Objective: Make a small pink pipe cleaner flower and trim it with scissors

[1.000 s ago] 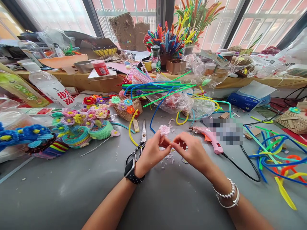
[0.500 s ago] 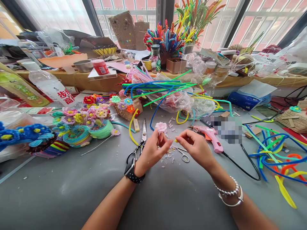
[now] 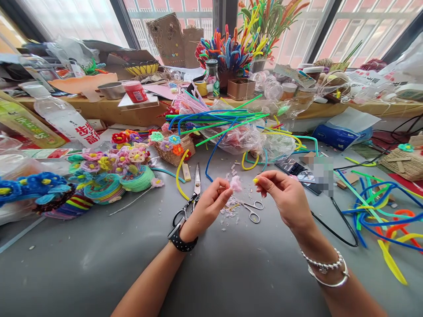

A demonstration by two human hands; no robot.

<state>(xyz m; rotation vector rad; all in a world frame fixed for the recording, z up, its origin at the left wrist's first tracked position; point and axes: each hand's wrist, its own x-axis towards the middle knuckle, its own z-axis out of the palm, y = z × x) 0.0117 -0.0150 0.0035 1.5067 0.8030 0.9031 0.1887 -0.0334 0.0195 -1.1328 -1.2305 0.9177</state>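
Observation:
My left hand [image 3: 211, 203] is closed in a pinch on a small pink fuzzy flower [image 3: 235, 182], held just above the grey table [image 3: 82, 264]. My right hand [image 3: 284, 196] is closed in a pinch on a tiny yellow piece [image 3: 255, 180], a short way to the right of the flower. The two hands are apart. Below them lie small silver scissors [image 3: 253, 210] and pink fluff scraps [image 3: 228, 210]. Large scissors [image 3: 193, 193] rest just left of my left hand.
Finished pipe-cleaner flower baskets [image 3: 109, 169] crowd the left. A plastic bag with coloured pipe cleaners [image 3: 231, 127] lies behind the hands. Loose pipe cleaners [image 3: 380, 207] and a black cord [image 3: 333, 220] spread at the right. Bottles [image 3: 62, 116] and jars line the back shelf.
Both hands rose slightly and drew apart. The pink flower tilted toward the right hand, which now shows a yellow piece at its fingertips and covers the pink glue gun.

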